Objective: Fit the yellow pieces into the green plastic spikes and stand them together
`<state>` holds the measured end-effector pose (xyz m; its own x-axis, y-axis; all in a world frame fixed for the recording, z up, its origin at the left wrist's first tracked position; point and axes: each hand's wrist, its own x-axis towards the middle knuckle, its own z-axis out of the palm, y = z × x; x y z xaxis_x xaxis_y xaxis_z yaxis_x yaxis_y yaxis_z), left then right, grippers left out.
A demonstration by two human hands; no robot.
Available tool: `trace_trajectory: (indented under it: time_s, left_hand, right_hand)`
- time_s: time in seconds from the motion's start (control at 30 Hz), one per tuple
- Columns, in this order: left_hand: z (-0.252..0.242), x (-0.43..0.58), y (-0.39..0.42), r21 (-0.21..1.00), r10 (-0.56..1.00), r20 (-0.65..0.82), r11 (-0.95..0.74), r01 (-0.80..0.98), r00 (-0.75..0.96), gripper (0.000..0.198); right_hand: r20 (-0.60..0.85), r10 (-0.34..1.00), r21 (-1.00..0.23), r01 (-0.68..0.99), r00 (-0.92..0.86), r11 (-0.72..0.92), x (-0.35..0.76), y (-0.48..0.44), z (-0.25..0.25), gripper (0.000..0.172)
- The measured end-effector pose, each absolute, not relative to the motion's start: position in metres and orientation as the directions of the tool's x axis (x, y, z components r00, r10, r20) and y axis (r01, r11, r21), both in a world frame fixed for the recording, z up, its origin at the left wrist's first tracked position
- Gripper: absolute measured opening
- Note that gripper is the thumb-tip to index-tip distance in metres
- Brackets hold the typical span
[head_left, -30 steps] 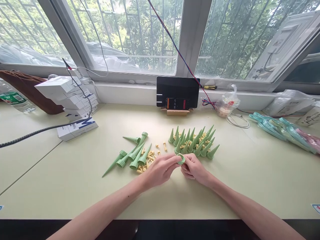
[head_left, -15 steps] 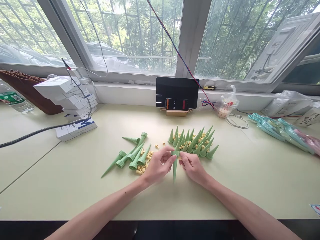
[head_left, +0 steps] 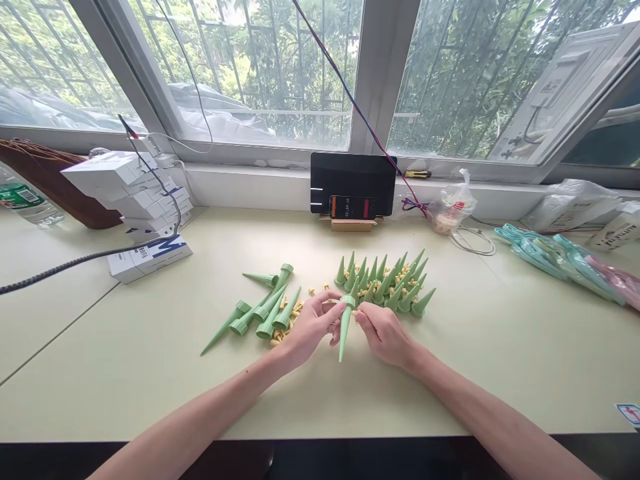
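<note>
My left hand [head_left: 314,327] is closed round the collar of a green plant watering spike [head_left: 345,333], whose tip points down toward me. Close beside the collar, my right hand [head_left: 385,333] is pinched; a bit of a small yellow valve shows at its fingertips, mostly hidden. Left of my left hand lie several loose green spikes [head_left: 273,313], with small yellow valves [head_left: 280,335] heaped among them and partly behind my wrist. Beyond my right hand, several green spikes [head_left: 395,287] stand upright in rows, tips up, with yellow pieces between them.
A phone [head_left: 353,207] with lit digits leans on a cardboard stand [head_left: 353,225] before a black screen [head_left: 350,173]. White boxes [head_left: 150,257] and a black cable [head_left: 90,257] are at left. A bagged cup [head_left: 447,213] and teal packets [head_left: 535,250] lie right. The table's front edge [head_left: 350,437] runs near me.
The held spike has tilted, its tip swinging slightly left and toward the far side. My right hand has drawn a little away from the spike's collar. The whole view has shifted slightly.
</note>
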<state>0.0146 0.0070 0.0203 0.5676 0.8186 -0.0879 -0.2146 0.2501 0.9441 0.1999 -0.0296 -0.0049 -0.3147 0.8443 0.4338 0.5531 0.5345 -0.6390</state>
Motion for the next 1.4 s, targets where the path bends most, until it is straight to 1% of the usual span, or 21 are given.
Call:
trace_trajectory:
  time_s: [0.13, 0.27, 0.4, 0.6, 0.8, 0.9, 1.0, 1.13, 1.27, 1.4]
  left_hand:
    - [0.021, 0.014, 0.008, 0.925, 0.812, -0.121, 0.301, -0.233, 0.571, 0.035]
    - [0.021, 0.014, 0.009, 0.907, 0.804, -0.12, 0.326, -0.265, 0.582, 0.033]
    - [0.02, 0.014, 0.009, 0.912, 0.801, -0.087, 0.303, -0.275, 0.592, 0.03]
    - [0.017, 0.014, 0.009, 0.939, 0.792, -0.072, 0.259, -0.227, 0.607, 0.035]
    - [0.015, 0.014, 0.008, 0.948, 0.782, -0.032, 0.221, -0.228, 0.622, 0.033]
    - [0.016, 0.014, 0.008, 0.958, 0.785, -0.003, 0.179, -0.222, 0.62, 0.032]
    - [0.016, 0.015, 0.008, 0.971, 0.799, 0.019, 0.129, -0.202, 0.601, 0.033]
    - [0.015, 0.017, 0.008, 0.983, 0.818, 0.06, 0.05, -0.174, 0.572, 0.034]
    - [0.014, 0.017, 0.009, 0.99, 0.82, 0.099, -0.023, -0.141, 0.563, 0.033]
    - [0.015, 0.016, 0.01, 0.991, 0.82, 0.112, -0.048, -0.127, 0.562, 0.032]
  right_hand:
    - [0.444, 0.841, -0.625, 0.565, -0.309, 0.538, 0.2, -0.03, -0.004, 0.035]
    - [0.446, 0.847, -0.632, 0.569, -0.289, 0.526, 0.2, -0.03, -0.004, 0.035]
    - [0.447, 0.851, -0.641, 0.564, -0.276, 0.52, 0.2, -0.03, -0.005, 0.035]
    - [0.444, 0.856, -0.665, 0.542, -0.265, 0.513, 0.199, -0.031, -0.008, 0.039]
    - [0.412, 0.88, -0.731, 0.492, -0.235, 0.473, 0.195, -0.034, -0.008, 0.041]
    - [0.36, 0.909, -0.802, 0.427, -0.211, 0.417, 0.193, -0.035, -0.006, 0.042]
    - [0.262, 0.948, -0.889, 0.337, -0.181, 0.31, 0.191, -0.036, -0.004, 0.045]
    - [0.113, 0.974, -0.981, 0.133, -0.195, 0.14, 0.189, -0.036, -0.003, 0.048]
    - [0.011, 0.974, -0.997, -0.081, -0.226, -0.007, 0.187, -0.034, 0.0, 0.052]
    - [-0.034, 0.972, -0.986, -0.151, -0.232, -0.07, 0.185, -0.034, 0.005, 0.055]
